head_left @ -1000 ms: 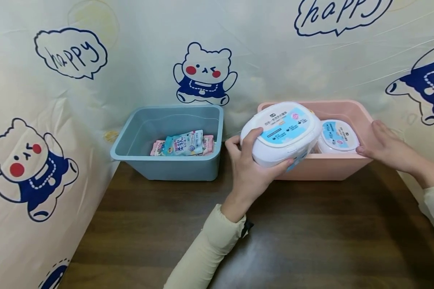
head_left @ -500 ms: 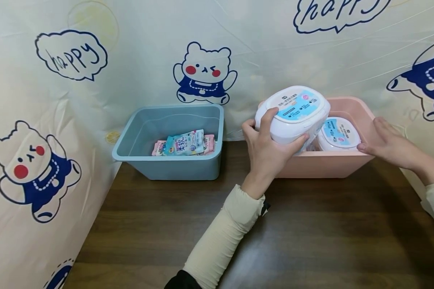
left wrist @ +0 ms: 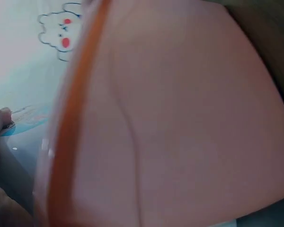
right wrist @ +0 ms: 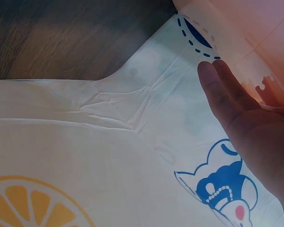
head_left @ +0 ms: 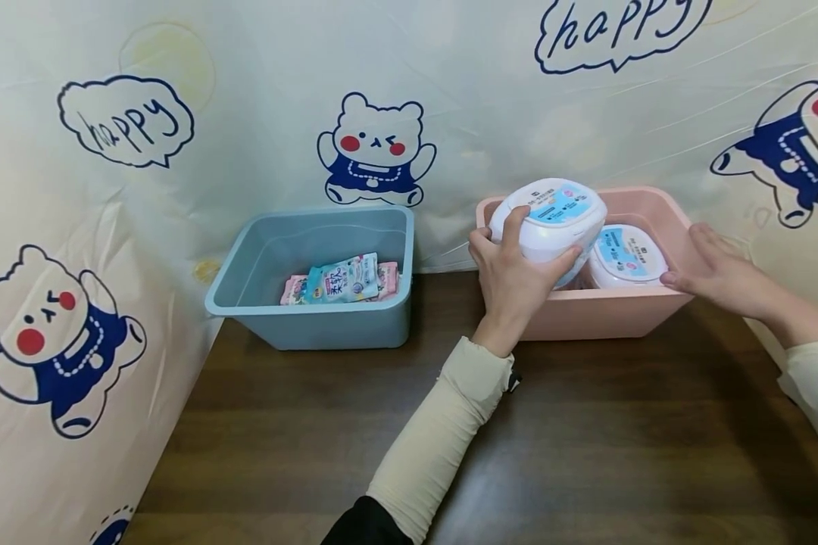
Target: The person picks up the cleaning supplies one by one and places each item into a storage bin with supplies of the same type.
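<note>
In the head view my left hand (head_left: 511,276) grips a white oval lidded tub (head_left: 552,227) with a blue label, fingers at its left side and thumb at its front. The tub is tilted above the left part of the pink bin (head_left: 600,318); its underside is hidden. A second white tub (head_left: 627,256) sits in that bin at the right. My right hand (head_left: 732,276) rests at the bin's right front corner, thumb on the rim and fingers along the outside. Straight fingers (right wrist: 222,90) show beside the bin wall in the right wrist view.
A blue-grey bin (head_left: 320,329) stands to the left, holding a blue packet (head_left: 343,280) on top of pink packets (head_left: 387,278). Both bins are on a dark wooden table (head_left: 279,431). A printed cloth (head_left: 259,136) with bears hangs behind them.
My left hand has moved right with the tub, bringing it up and then slightly lower over the pink bin. The right hand stays at the bin's corner.
</note>
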`<state>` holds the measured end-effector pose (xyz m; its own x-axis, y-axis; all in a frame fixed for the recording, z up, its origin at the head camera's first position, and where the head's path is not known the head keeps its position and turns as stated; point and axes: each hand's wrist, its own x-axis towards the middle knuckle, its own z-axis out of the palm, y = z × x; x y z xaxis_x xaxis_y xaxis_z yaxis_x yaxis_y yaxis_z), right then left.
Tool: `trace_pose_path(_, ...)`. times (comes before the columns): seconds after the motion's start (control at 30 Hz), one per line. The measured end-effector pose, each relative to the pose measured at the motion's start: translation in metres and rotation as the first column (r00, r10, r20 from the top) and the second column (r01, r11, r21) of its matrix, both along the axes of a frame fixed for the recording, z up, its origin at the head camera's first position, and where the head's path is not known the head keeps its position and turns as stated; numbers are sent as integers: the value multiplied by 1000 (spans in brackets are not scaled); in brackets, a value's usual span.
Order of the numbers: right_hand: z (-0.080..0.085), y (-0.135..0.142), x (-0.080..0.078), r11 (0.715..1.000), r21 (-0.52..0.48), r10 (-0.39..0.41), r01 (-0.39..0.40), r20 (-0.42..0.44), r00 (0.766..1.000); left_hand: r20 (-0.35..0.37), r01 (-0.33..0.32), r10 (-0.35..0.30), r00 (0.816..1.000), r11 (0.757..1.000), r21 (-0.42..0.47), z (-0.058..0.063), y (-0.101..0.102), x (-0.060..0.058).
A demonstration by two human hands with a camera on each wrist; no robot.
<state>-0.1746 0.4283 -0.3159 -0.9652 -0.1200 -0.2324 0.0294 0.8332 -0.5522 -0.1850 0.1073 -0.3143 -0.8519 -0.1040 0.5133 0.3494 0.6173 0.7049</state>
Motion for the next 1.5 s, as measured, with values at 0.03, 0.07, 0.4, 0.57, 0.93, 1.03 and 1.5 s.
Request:
trace_pose_path(0.03,0,-1,0,1000,0,2,-2,-3,1000,9,-23,24,1000,999,-32,-3,2,-1)
trace_pose_path(0.07,-1,-1,0,1000,-2,1,-1,-5,1000,14,-45,46,999,997,-64,-5,3,-2)
trace_pose_path(0.4,-2,-5,2,1000,-9,-3,3,-34,999,105,-120,160,981,942,-315,-9,11,-11)
trace_pose_path(0.57,0,-5,4,1000,-5,-12,12,-24,1000,171,-85,168,971,908,-410,-9,15,-13)
trace_pose_path(0.93,-1,-4,6,1000,-4,-26,26,-30,999,198,-15,166,966,802,-597,-11,16,-14)
trace_pose_path(1.03,-1,-4,5,1000,-4,-28,28,-26,999,251,61,126,960,779,-625,-8,14,-14)
trace_pose_path(1.5,-1,-5,8,998,-20,-53,53,-11,999,504,391,-27,863,668,-633,-2,-3,-10)
